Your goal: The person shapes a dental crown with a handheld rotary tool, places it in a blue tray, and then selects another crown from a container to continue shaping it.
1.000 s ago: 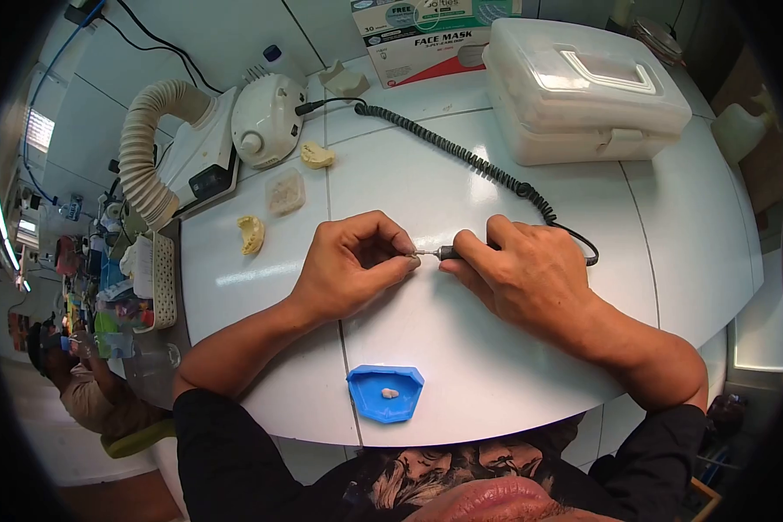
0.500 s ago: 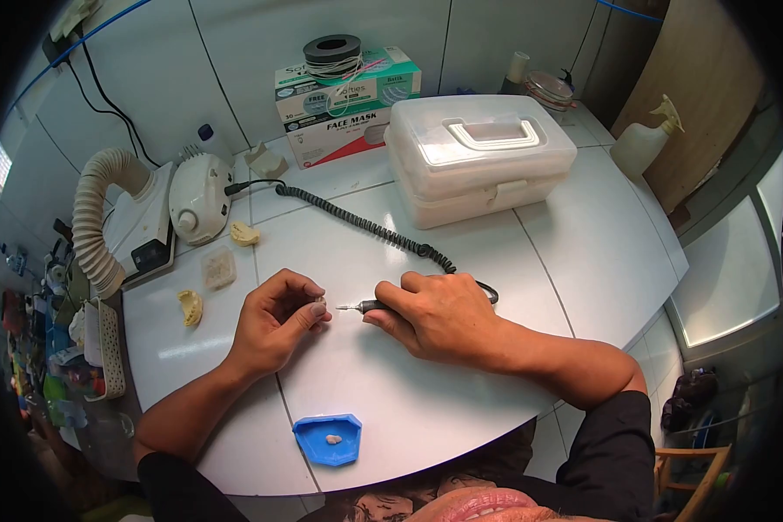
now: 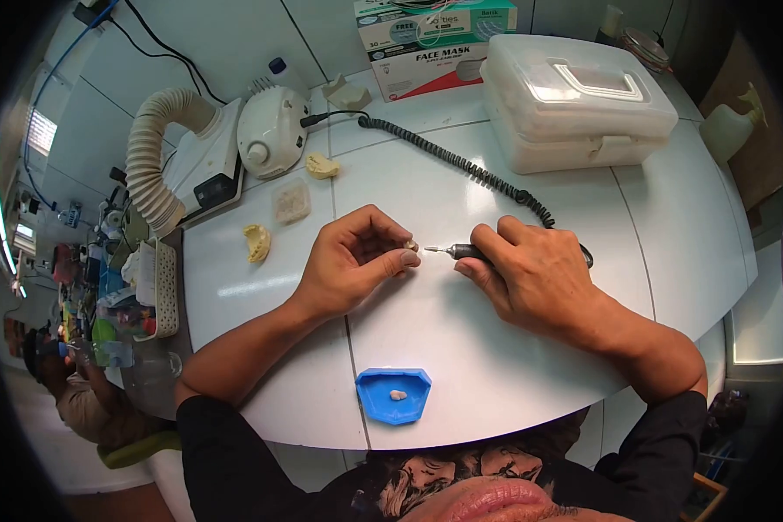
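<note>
My left hand (image 3: pixel 357 261) pinches a small pale, tooth-like piece (image 3: pixel 411 246) between thumb and fingertips; most of it is hidden. My right hand (image 3: pixel 535 274) is wrapped around a black rotary handpiece (image 3: pixel 466 251). A thin metal bur (image 3: pixel 437 250) sticks out of its end, pointing left at the small piece with a narrow gap between. From the handpiece, a coiled black cord (image 3: pixel 461 169) runs to a white control unit (image 3: pixel 272 130). Below the hands, near the table's front edge, lies a blue tray (image 3: pixel 376 409) with a small pinkish-white piece (image 3: pixel 398 395) inside.
Yellowish dental casts (image 3: pixel 256 244) and a small clear box (image 3: pixel 291 202) lie left of my hands. Behind them stands a machine with a ribbed hose (image 3: pixel 143 170). A translucent case (image 3: pixel 574 130) and mask boxes (image 3: pixel 426 70) stand at the back. Another person (image 3: pixel 96 396) sits far left.
The camera view has turned left and tilted, so the table and its things appear farther right and higher. Another person now shows at the left. Both hands keep their holds, bur and piece still apart.
</note>
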Motion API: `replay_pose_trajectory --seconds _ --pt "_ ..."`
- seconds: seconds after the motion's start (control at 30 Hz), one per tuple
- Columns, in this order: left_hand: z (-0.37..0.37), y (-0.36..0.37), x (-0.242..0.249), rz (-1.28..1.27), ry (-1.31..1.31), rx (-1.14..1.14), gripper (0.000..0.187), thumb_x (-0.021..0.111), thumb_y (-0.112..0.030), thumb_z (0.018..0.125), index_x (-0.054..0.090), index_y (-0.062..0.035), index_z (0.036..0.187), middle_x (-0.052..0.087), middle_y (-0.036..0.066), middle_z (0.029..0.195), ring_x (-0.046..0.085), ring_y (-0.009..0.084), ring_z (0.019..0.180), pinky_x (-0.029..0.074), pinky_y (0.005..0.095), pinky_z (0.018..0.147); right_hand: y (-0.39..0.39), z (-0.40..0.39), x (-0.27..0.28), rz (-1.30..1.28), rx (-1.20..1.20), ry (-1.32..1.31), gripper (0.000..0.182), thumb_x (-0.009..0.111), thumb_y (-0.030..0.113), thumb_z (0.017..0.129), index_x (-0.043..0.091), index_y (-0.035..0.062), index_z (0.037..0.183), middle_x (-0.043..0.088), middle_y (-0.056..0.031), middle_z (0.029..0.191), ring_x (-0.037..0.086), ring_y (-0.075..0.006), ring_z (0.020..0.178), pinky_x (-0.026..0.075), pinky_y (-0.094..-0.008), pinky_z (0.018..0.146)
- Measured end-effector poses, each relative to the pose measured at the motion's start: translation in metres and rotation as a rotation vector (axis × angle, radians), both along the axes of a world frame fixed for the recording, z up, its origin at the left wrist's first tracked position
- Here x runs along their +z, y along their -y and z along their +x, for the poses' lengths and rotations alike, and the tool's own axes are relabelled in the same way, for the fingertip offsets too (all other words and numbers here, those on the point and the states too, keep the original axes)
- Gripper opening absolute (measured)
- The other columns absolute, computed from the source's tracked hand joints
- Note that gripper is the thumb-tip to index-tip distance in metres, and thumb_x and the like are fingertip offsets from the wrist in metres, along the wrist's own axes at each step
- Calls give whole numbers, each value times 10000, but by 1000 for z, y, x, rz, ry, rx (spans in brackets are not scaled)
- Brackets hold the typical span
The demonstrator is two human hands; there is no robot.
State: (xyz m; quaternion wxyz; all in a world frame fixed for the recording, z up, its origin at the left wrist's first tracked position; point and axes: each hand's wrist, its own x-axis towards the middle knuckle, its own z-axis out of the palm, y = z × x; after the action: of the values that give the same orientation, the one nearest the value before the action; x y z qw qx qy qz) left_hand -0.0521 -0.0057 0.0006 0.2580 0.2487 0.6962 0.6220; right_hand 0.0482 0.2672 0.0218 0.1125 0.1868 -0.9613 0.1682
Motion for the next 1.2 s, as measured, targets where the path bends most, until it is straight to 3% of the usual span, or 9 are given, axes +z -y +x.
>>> replay_pose_trajectory --seconds 0.13,0.43,0.73,1.2 --pt "3 -3 -1 25 19 4 155 741 4 1068 661 19 1199 786 148 1138 805 211 1062 649 309 871 2 0 -2 21 -6 -18 360 646 411 1127 704 65 1043 660 -121 777 684 -272 576 495 -426 474" --pt "7 -7 1 -22 27 1 125 717 21 1069 706 72 1184 791 119 1090 786 162 1022 656 298 901 5 -2 -5 50 -4 -42 355 645 404 1127 713 66 1046 673 -127 778 707 -272 580 524 -398 480" --pt "6 -6 4 -96 -56 -36 160 717 26 1068 681 63 1218 791 131 1094 790 181 1024 651 311 919 5 -2 -5 60 2 -51 363 644 410 1129 712 67 1033 675 -125 766 713 -265 578 519 -390 472" --pt "7 -6 3 -86 -55 -25 147 746 24 1043 735 74 1181 809 109 1049 782 135 972 643 284 903 5 -2 -8 78 17 -71 390 644 410 1131 700 55 980 679 -141 754 727 -275 578 533 -393 471"
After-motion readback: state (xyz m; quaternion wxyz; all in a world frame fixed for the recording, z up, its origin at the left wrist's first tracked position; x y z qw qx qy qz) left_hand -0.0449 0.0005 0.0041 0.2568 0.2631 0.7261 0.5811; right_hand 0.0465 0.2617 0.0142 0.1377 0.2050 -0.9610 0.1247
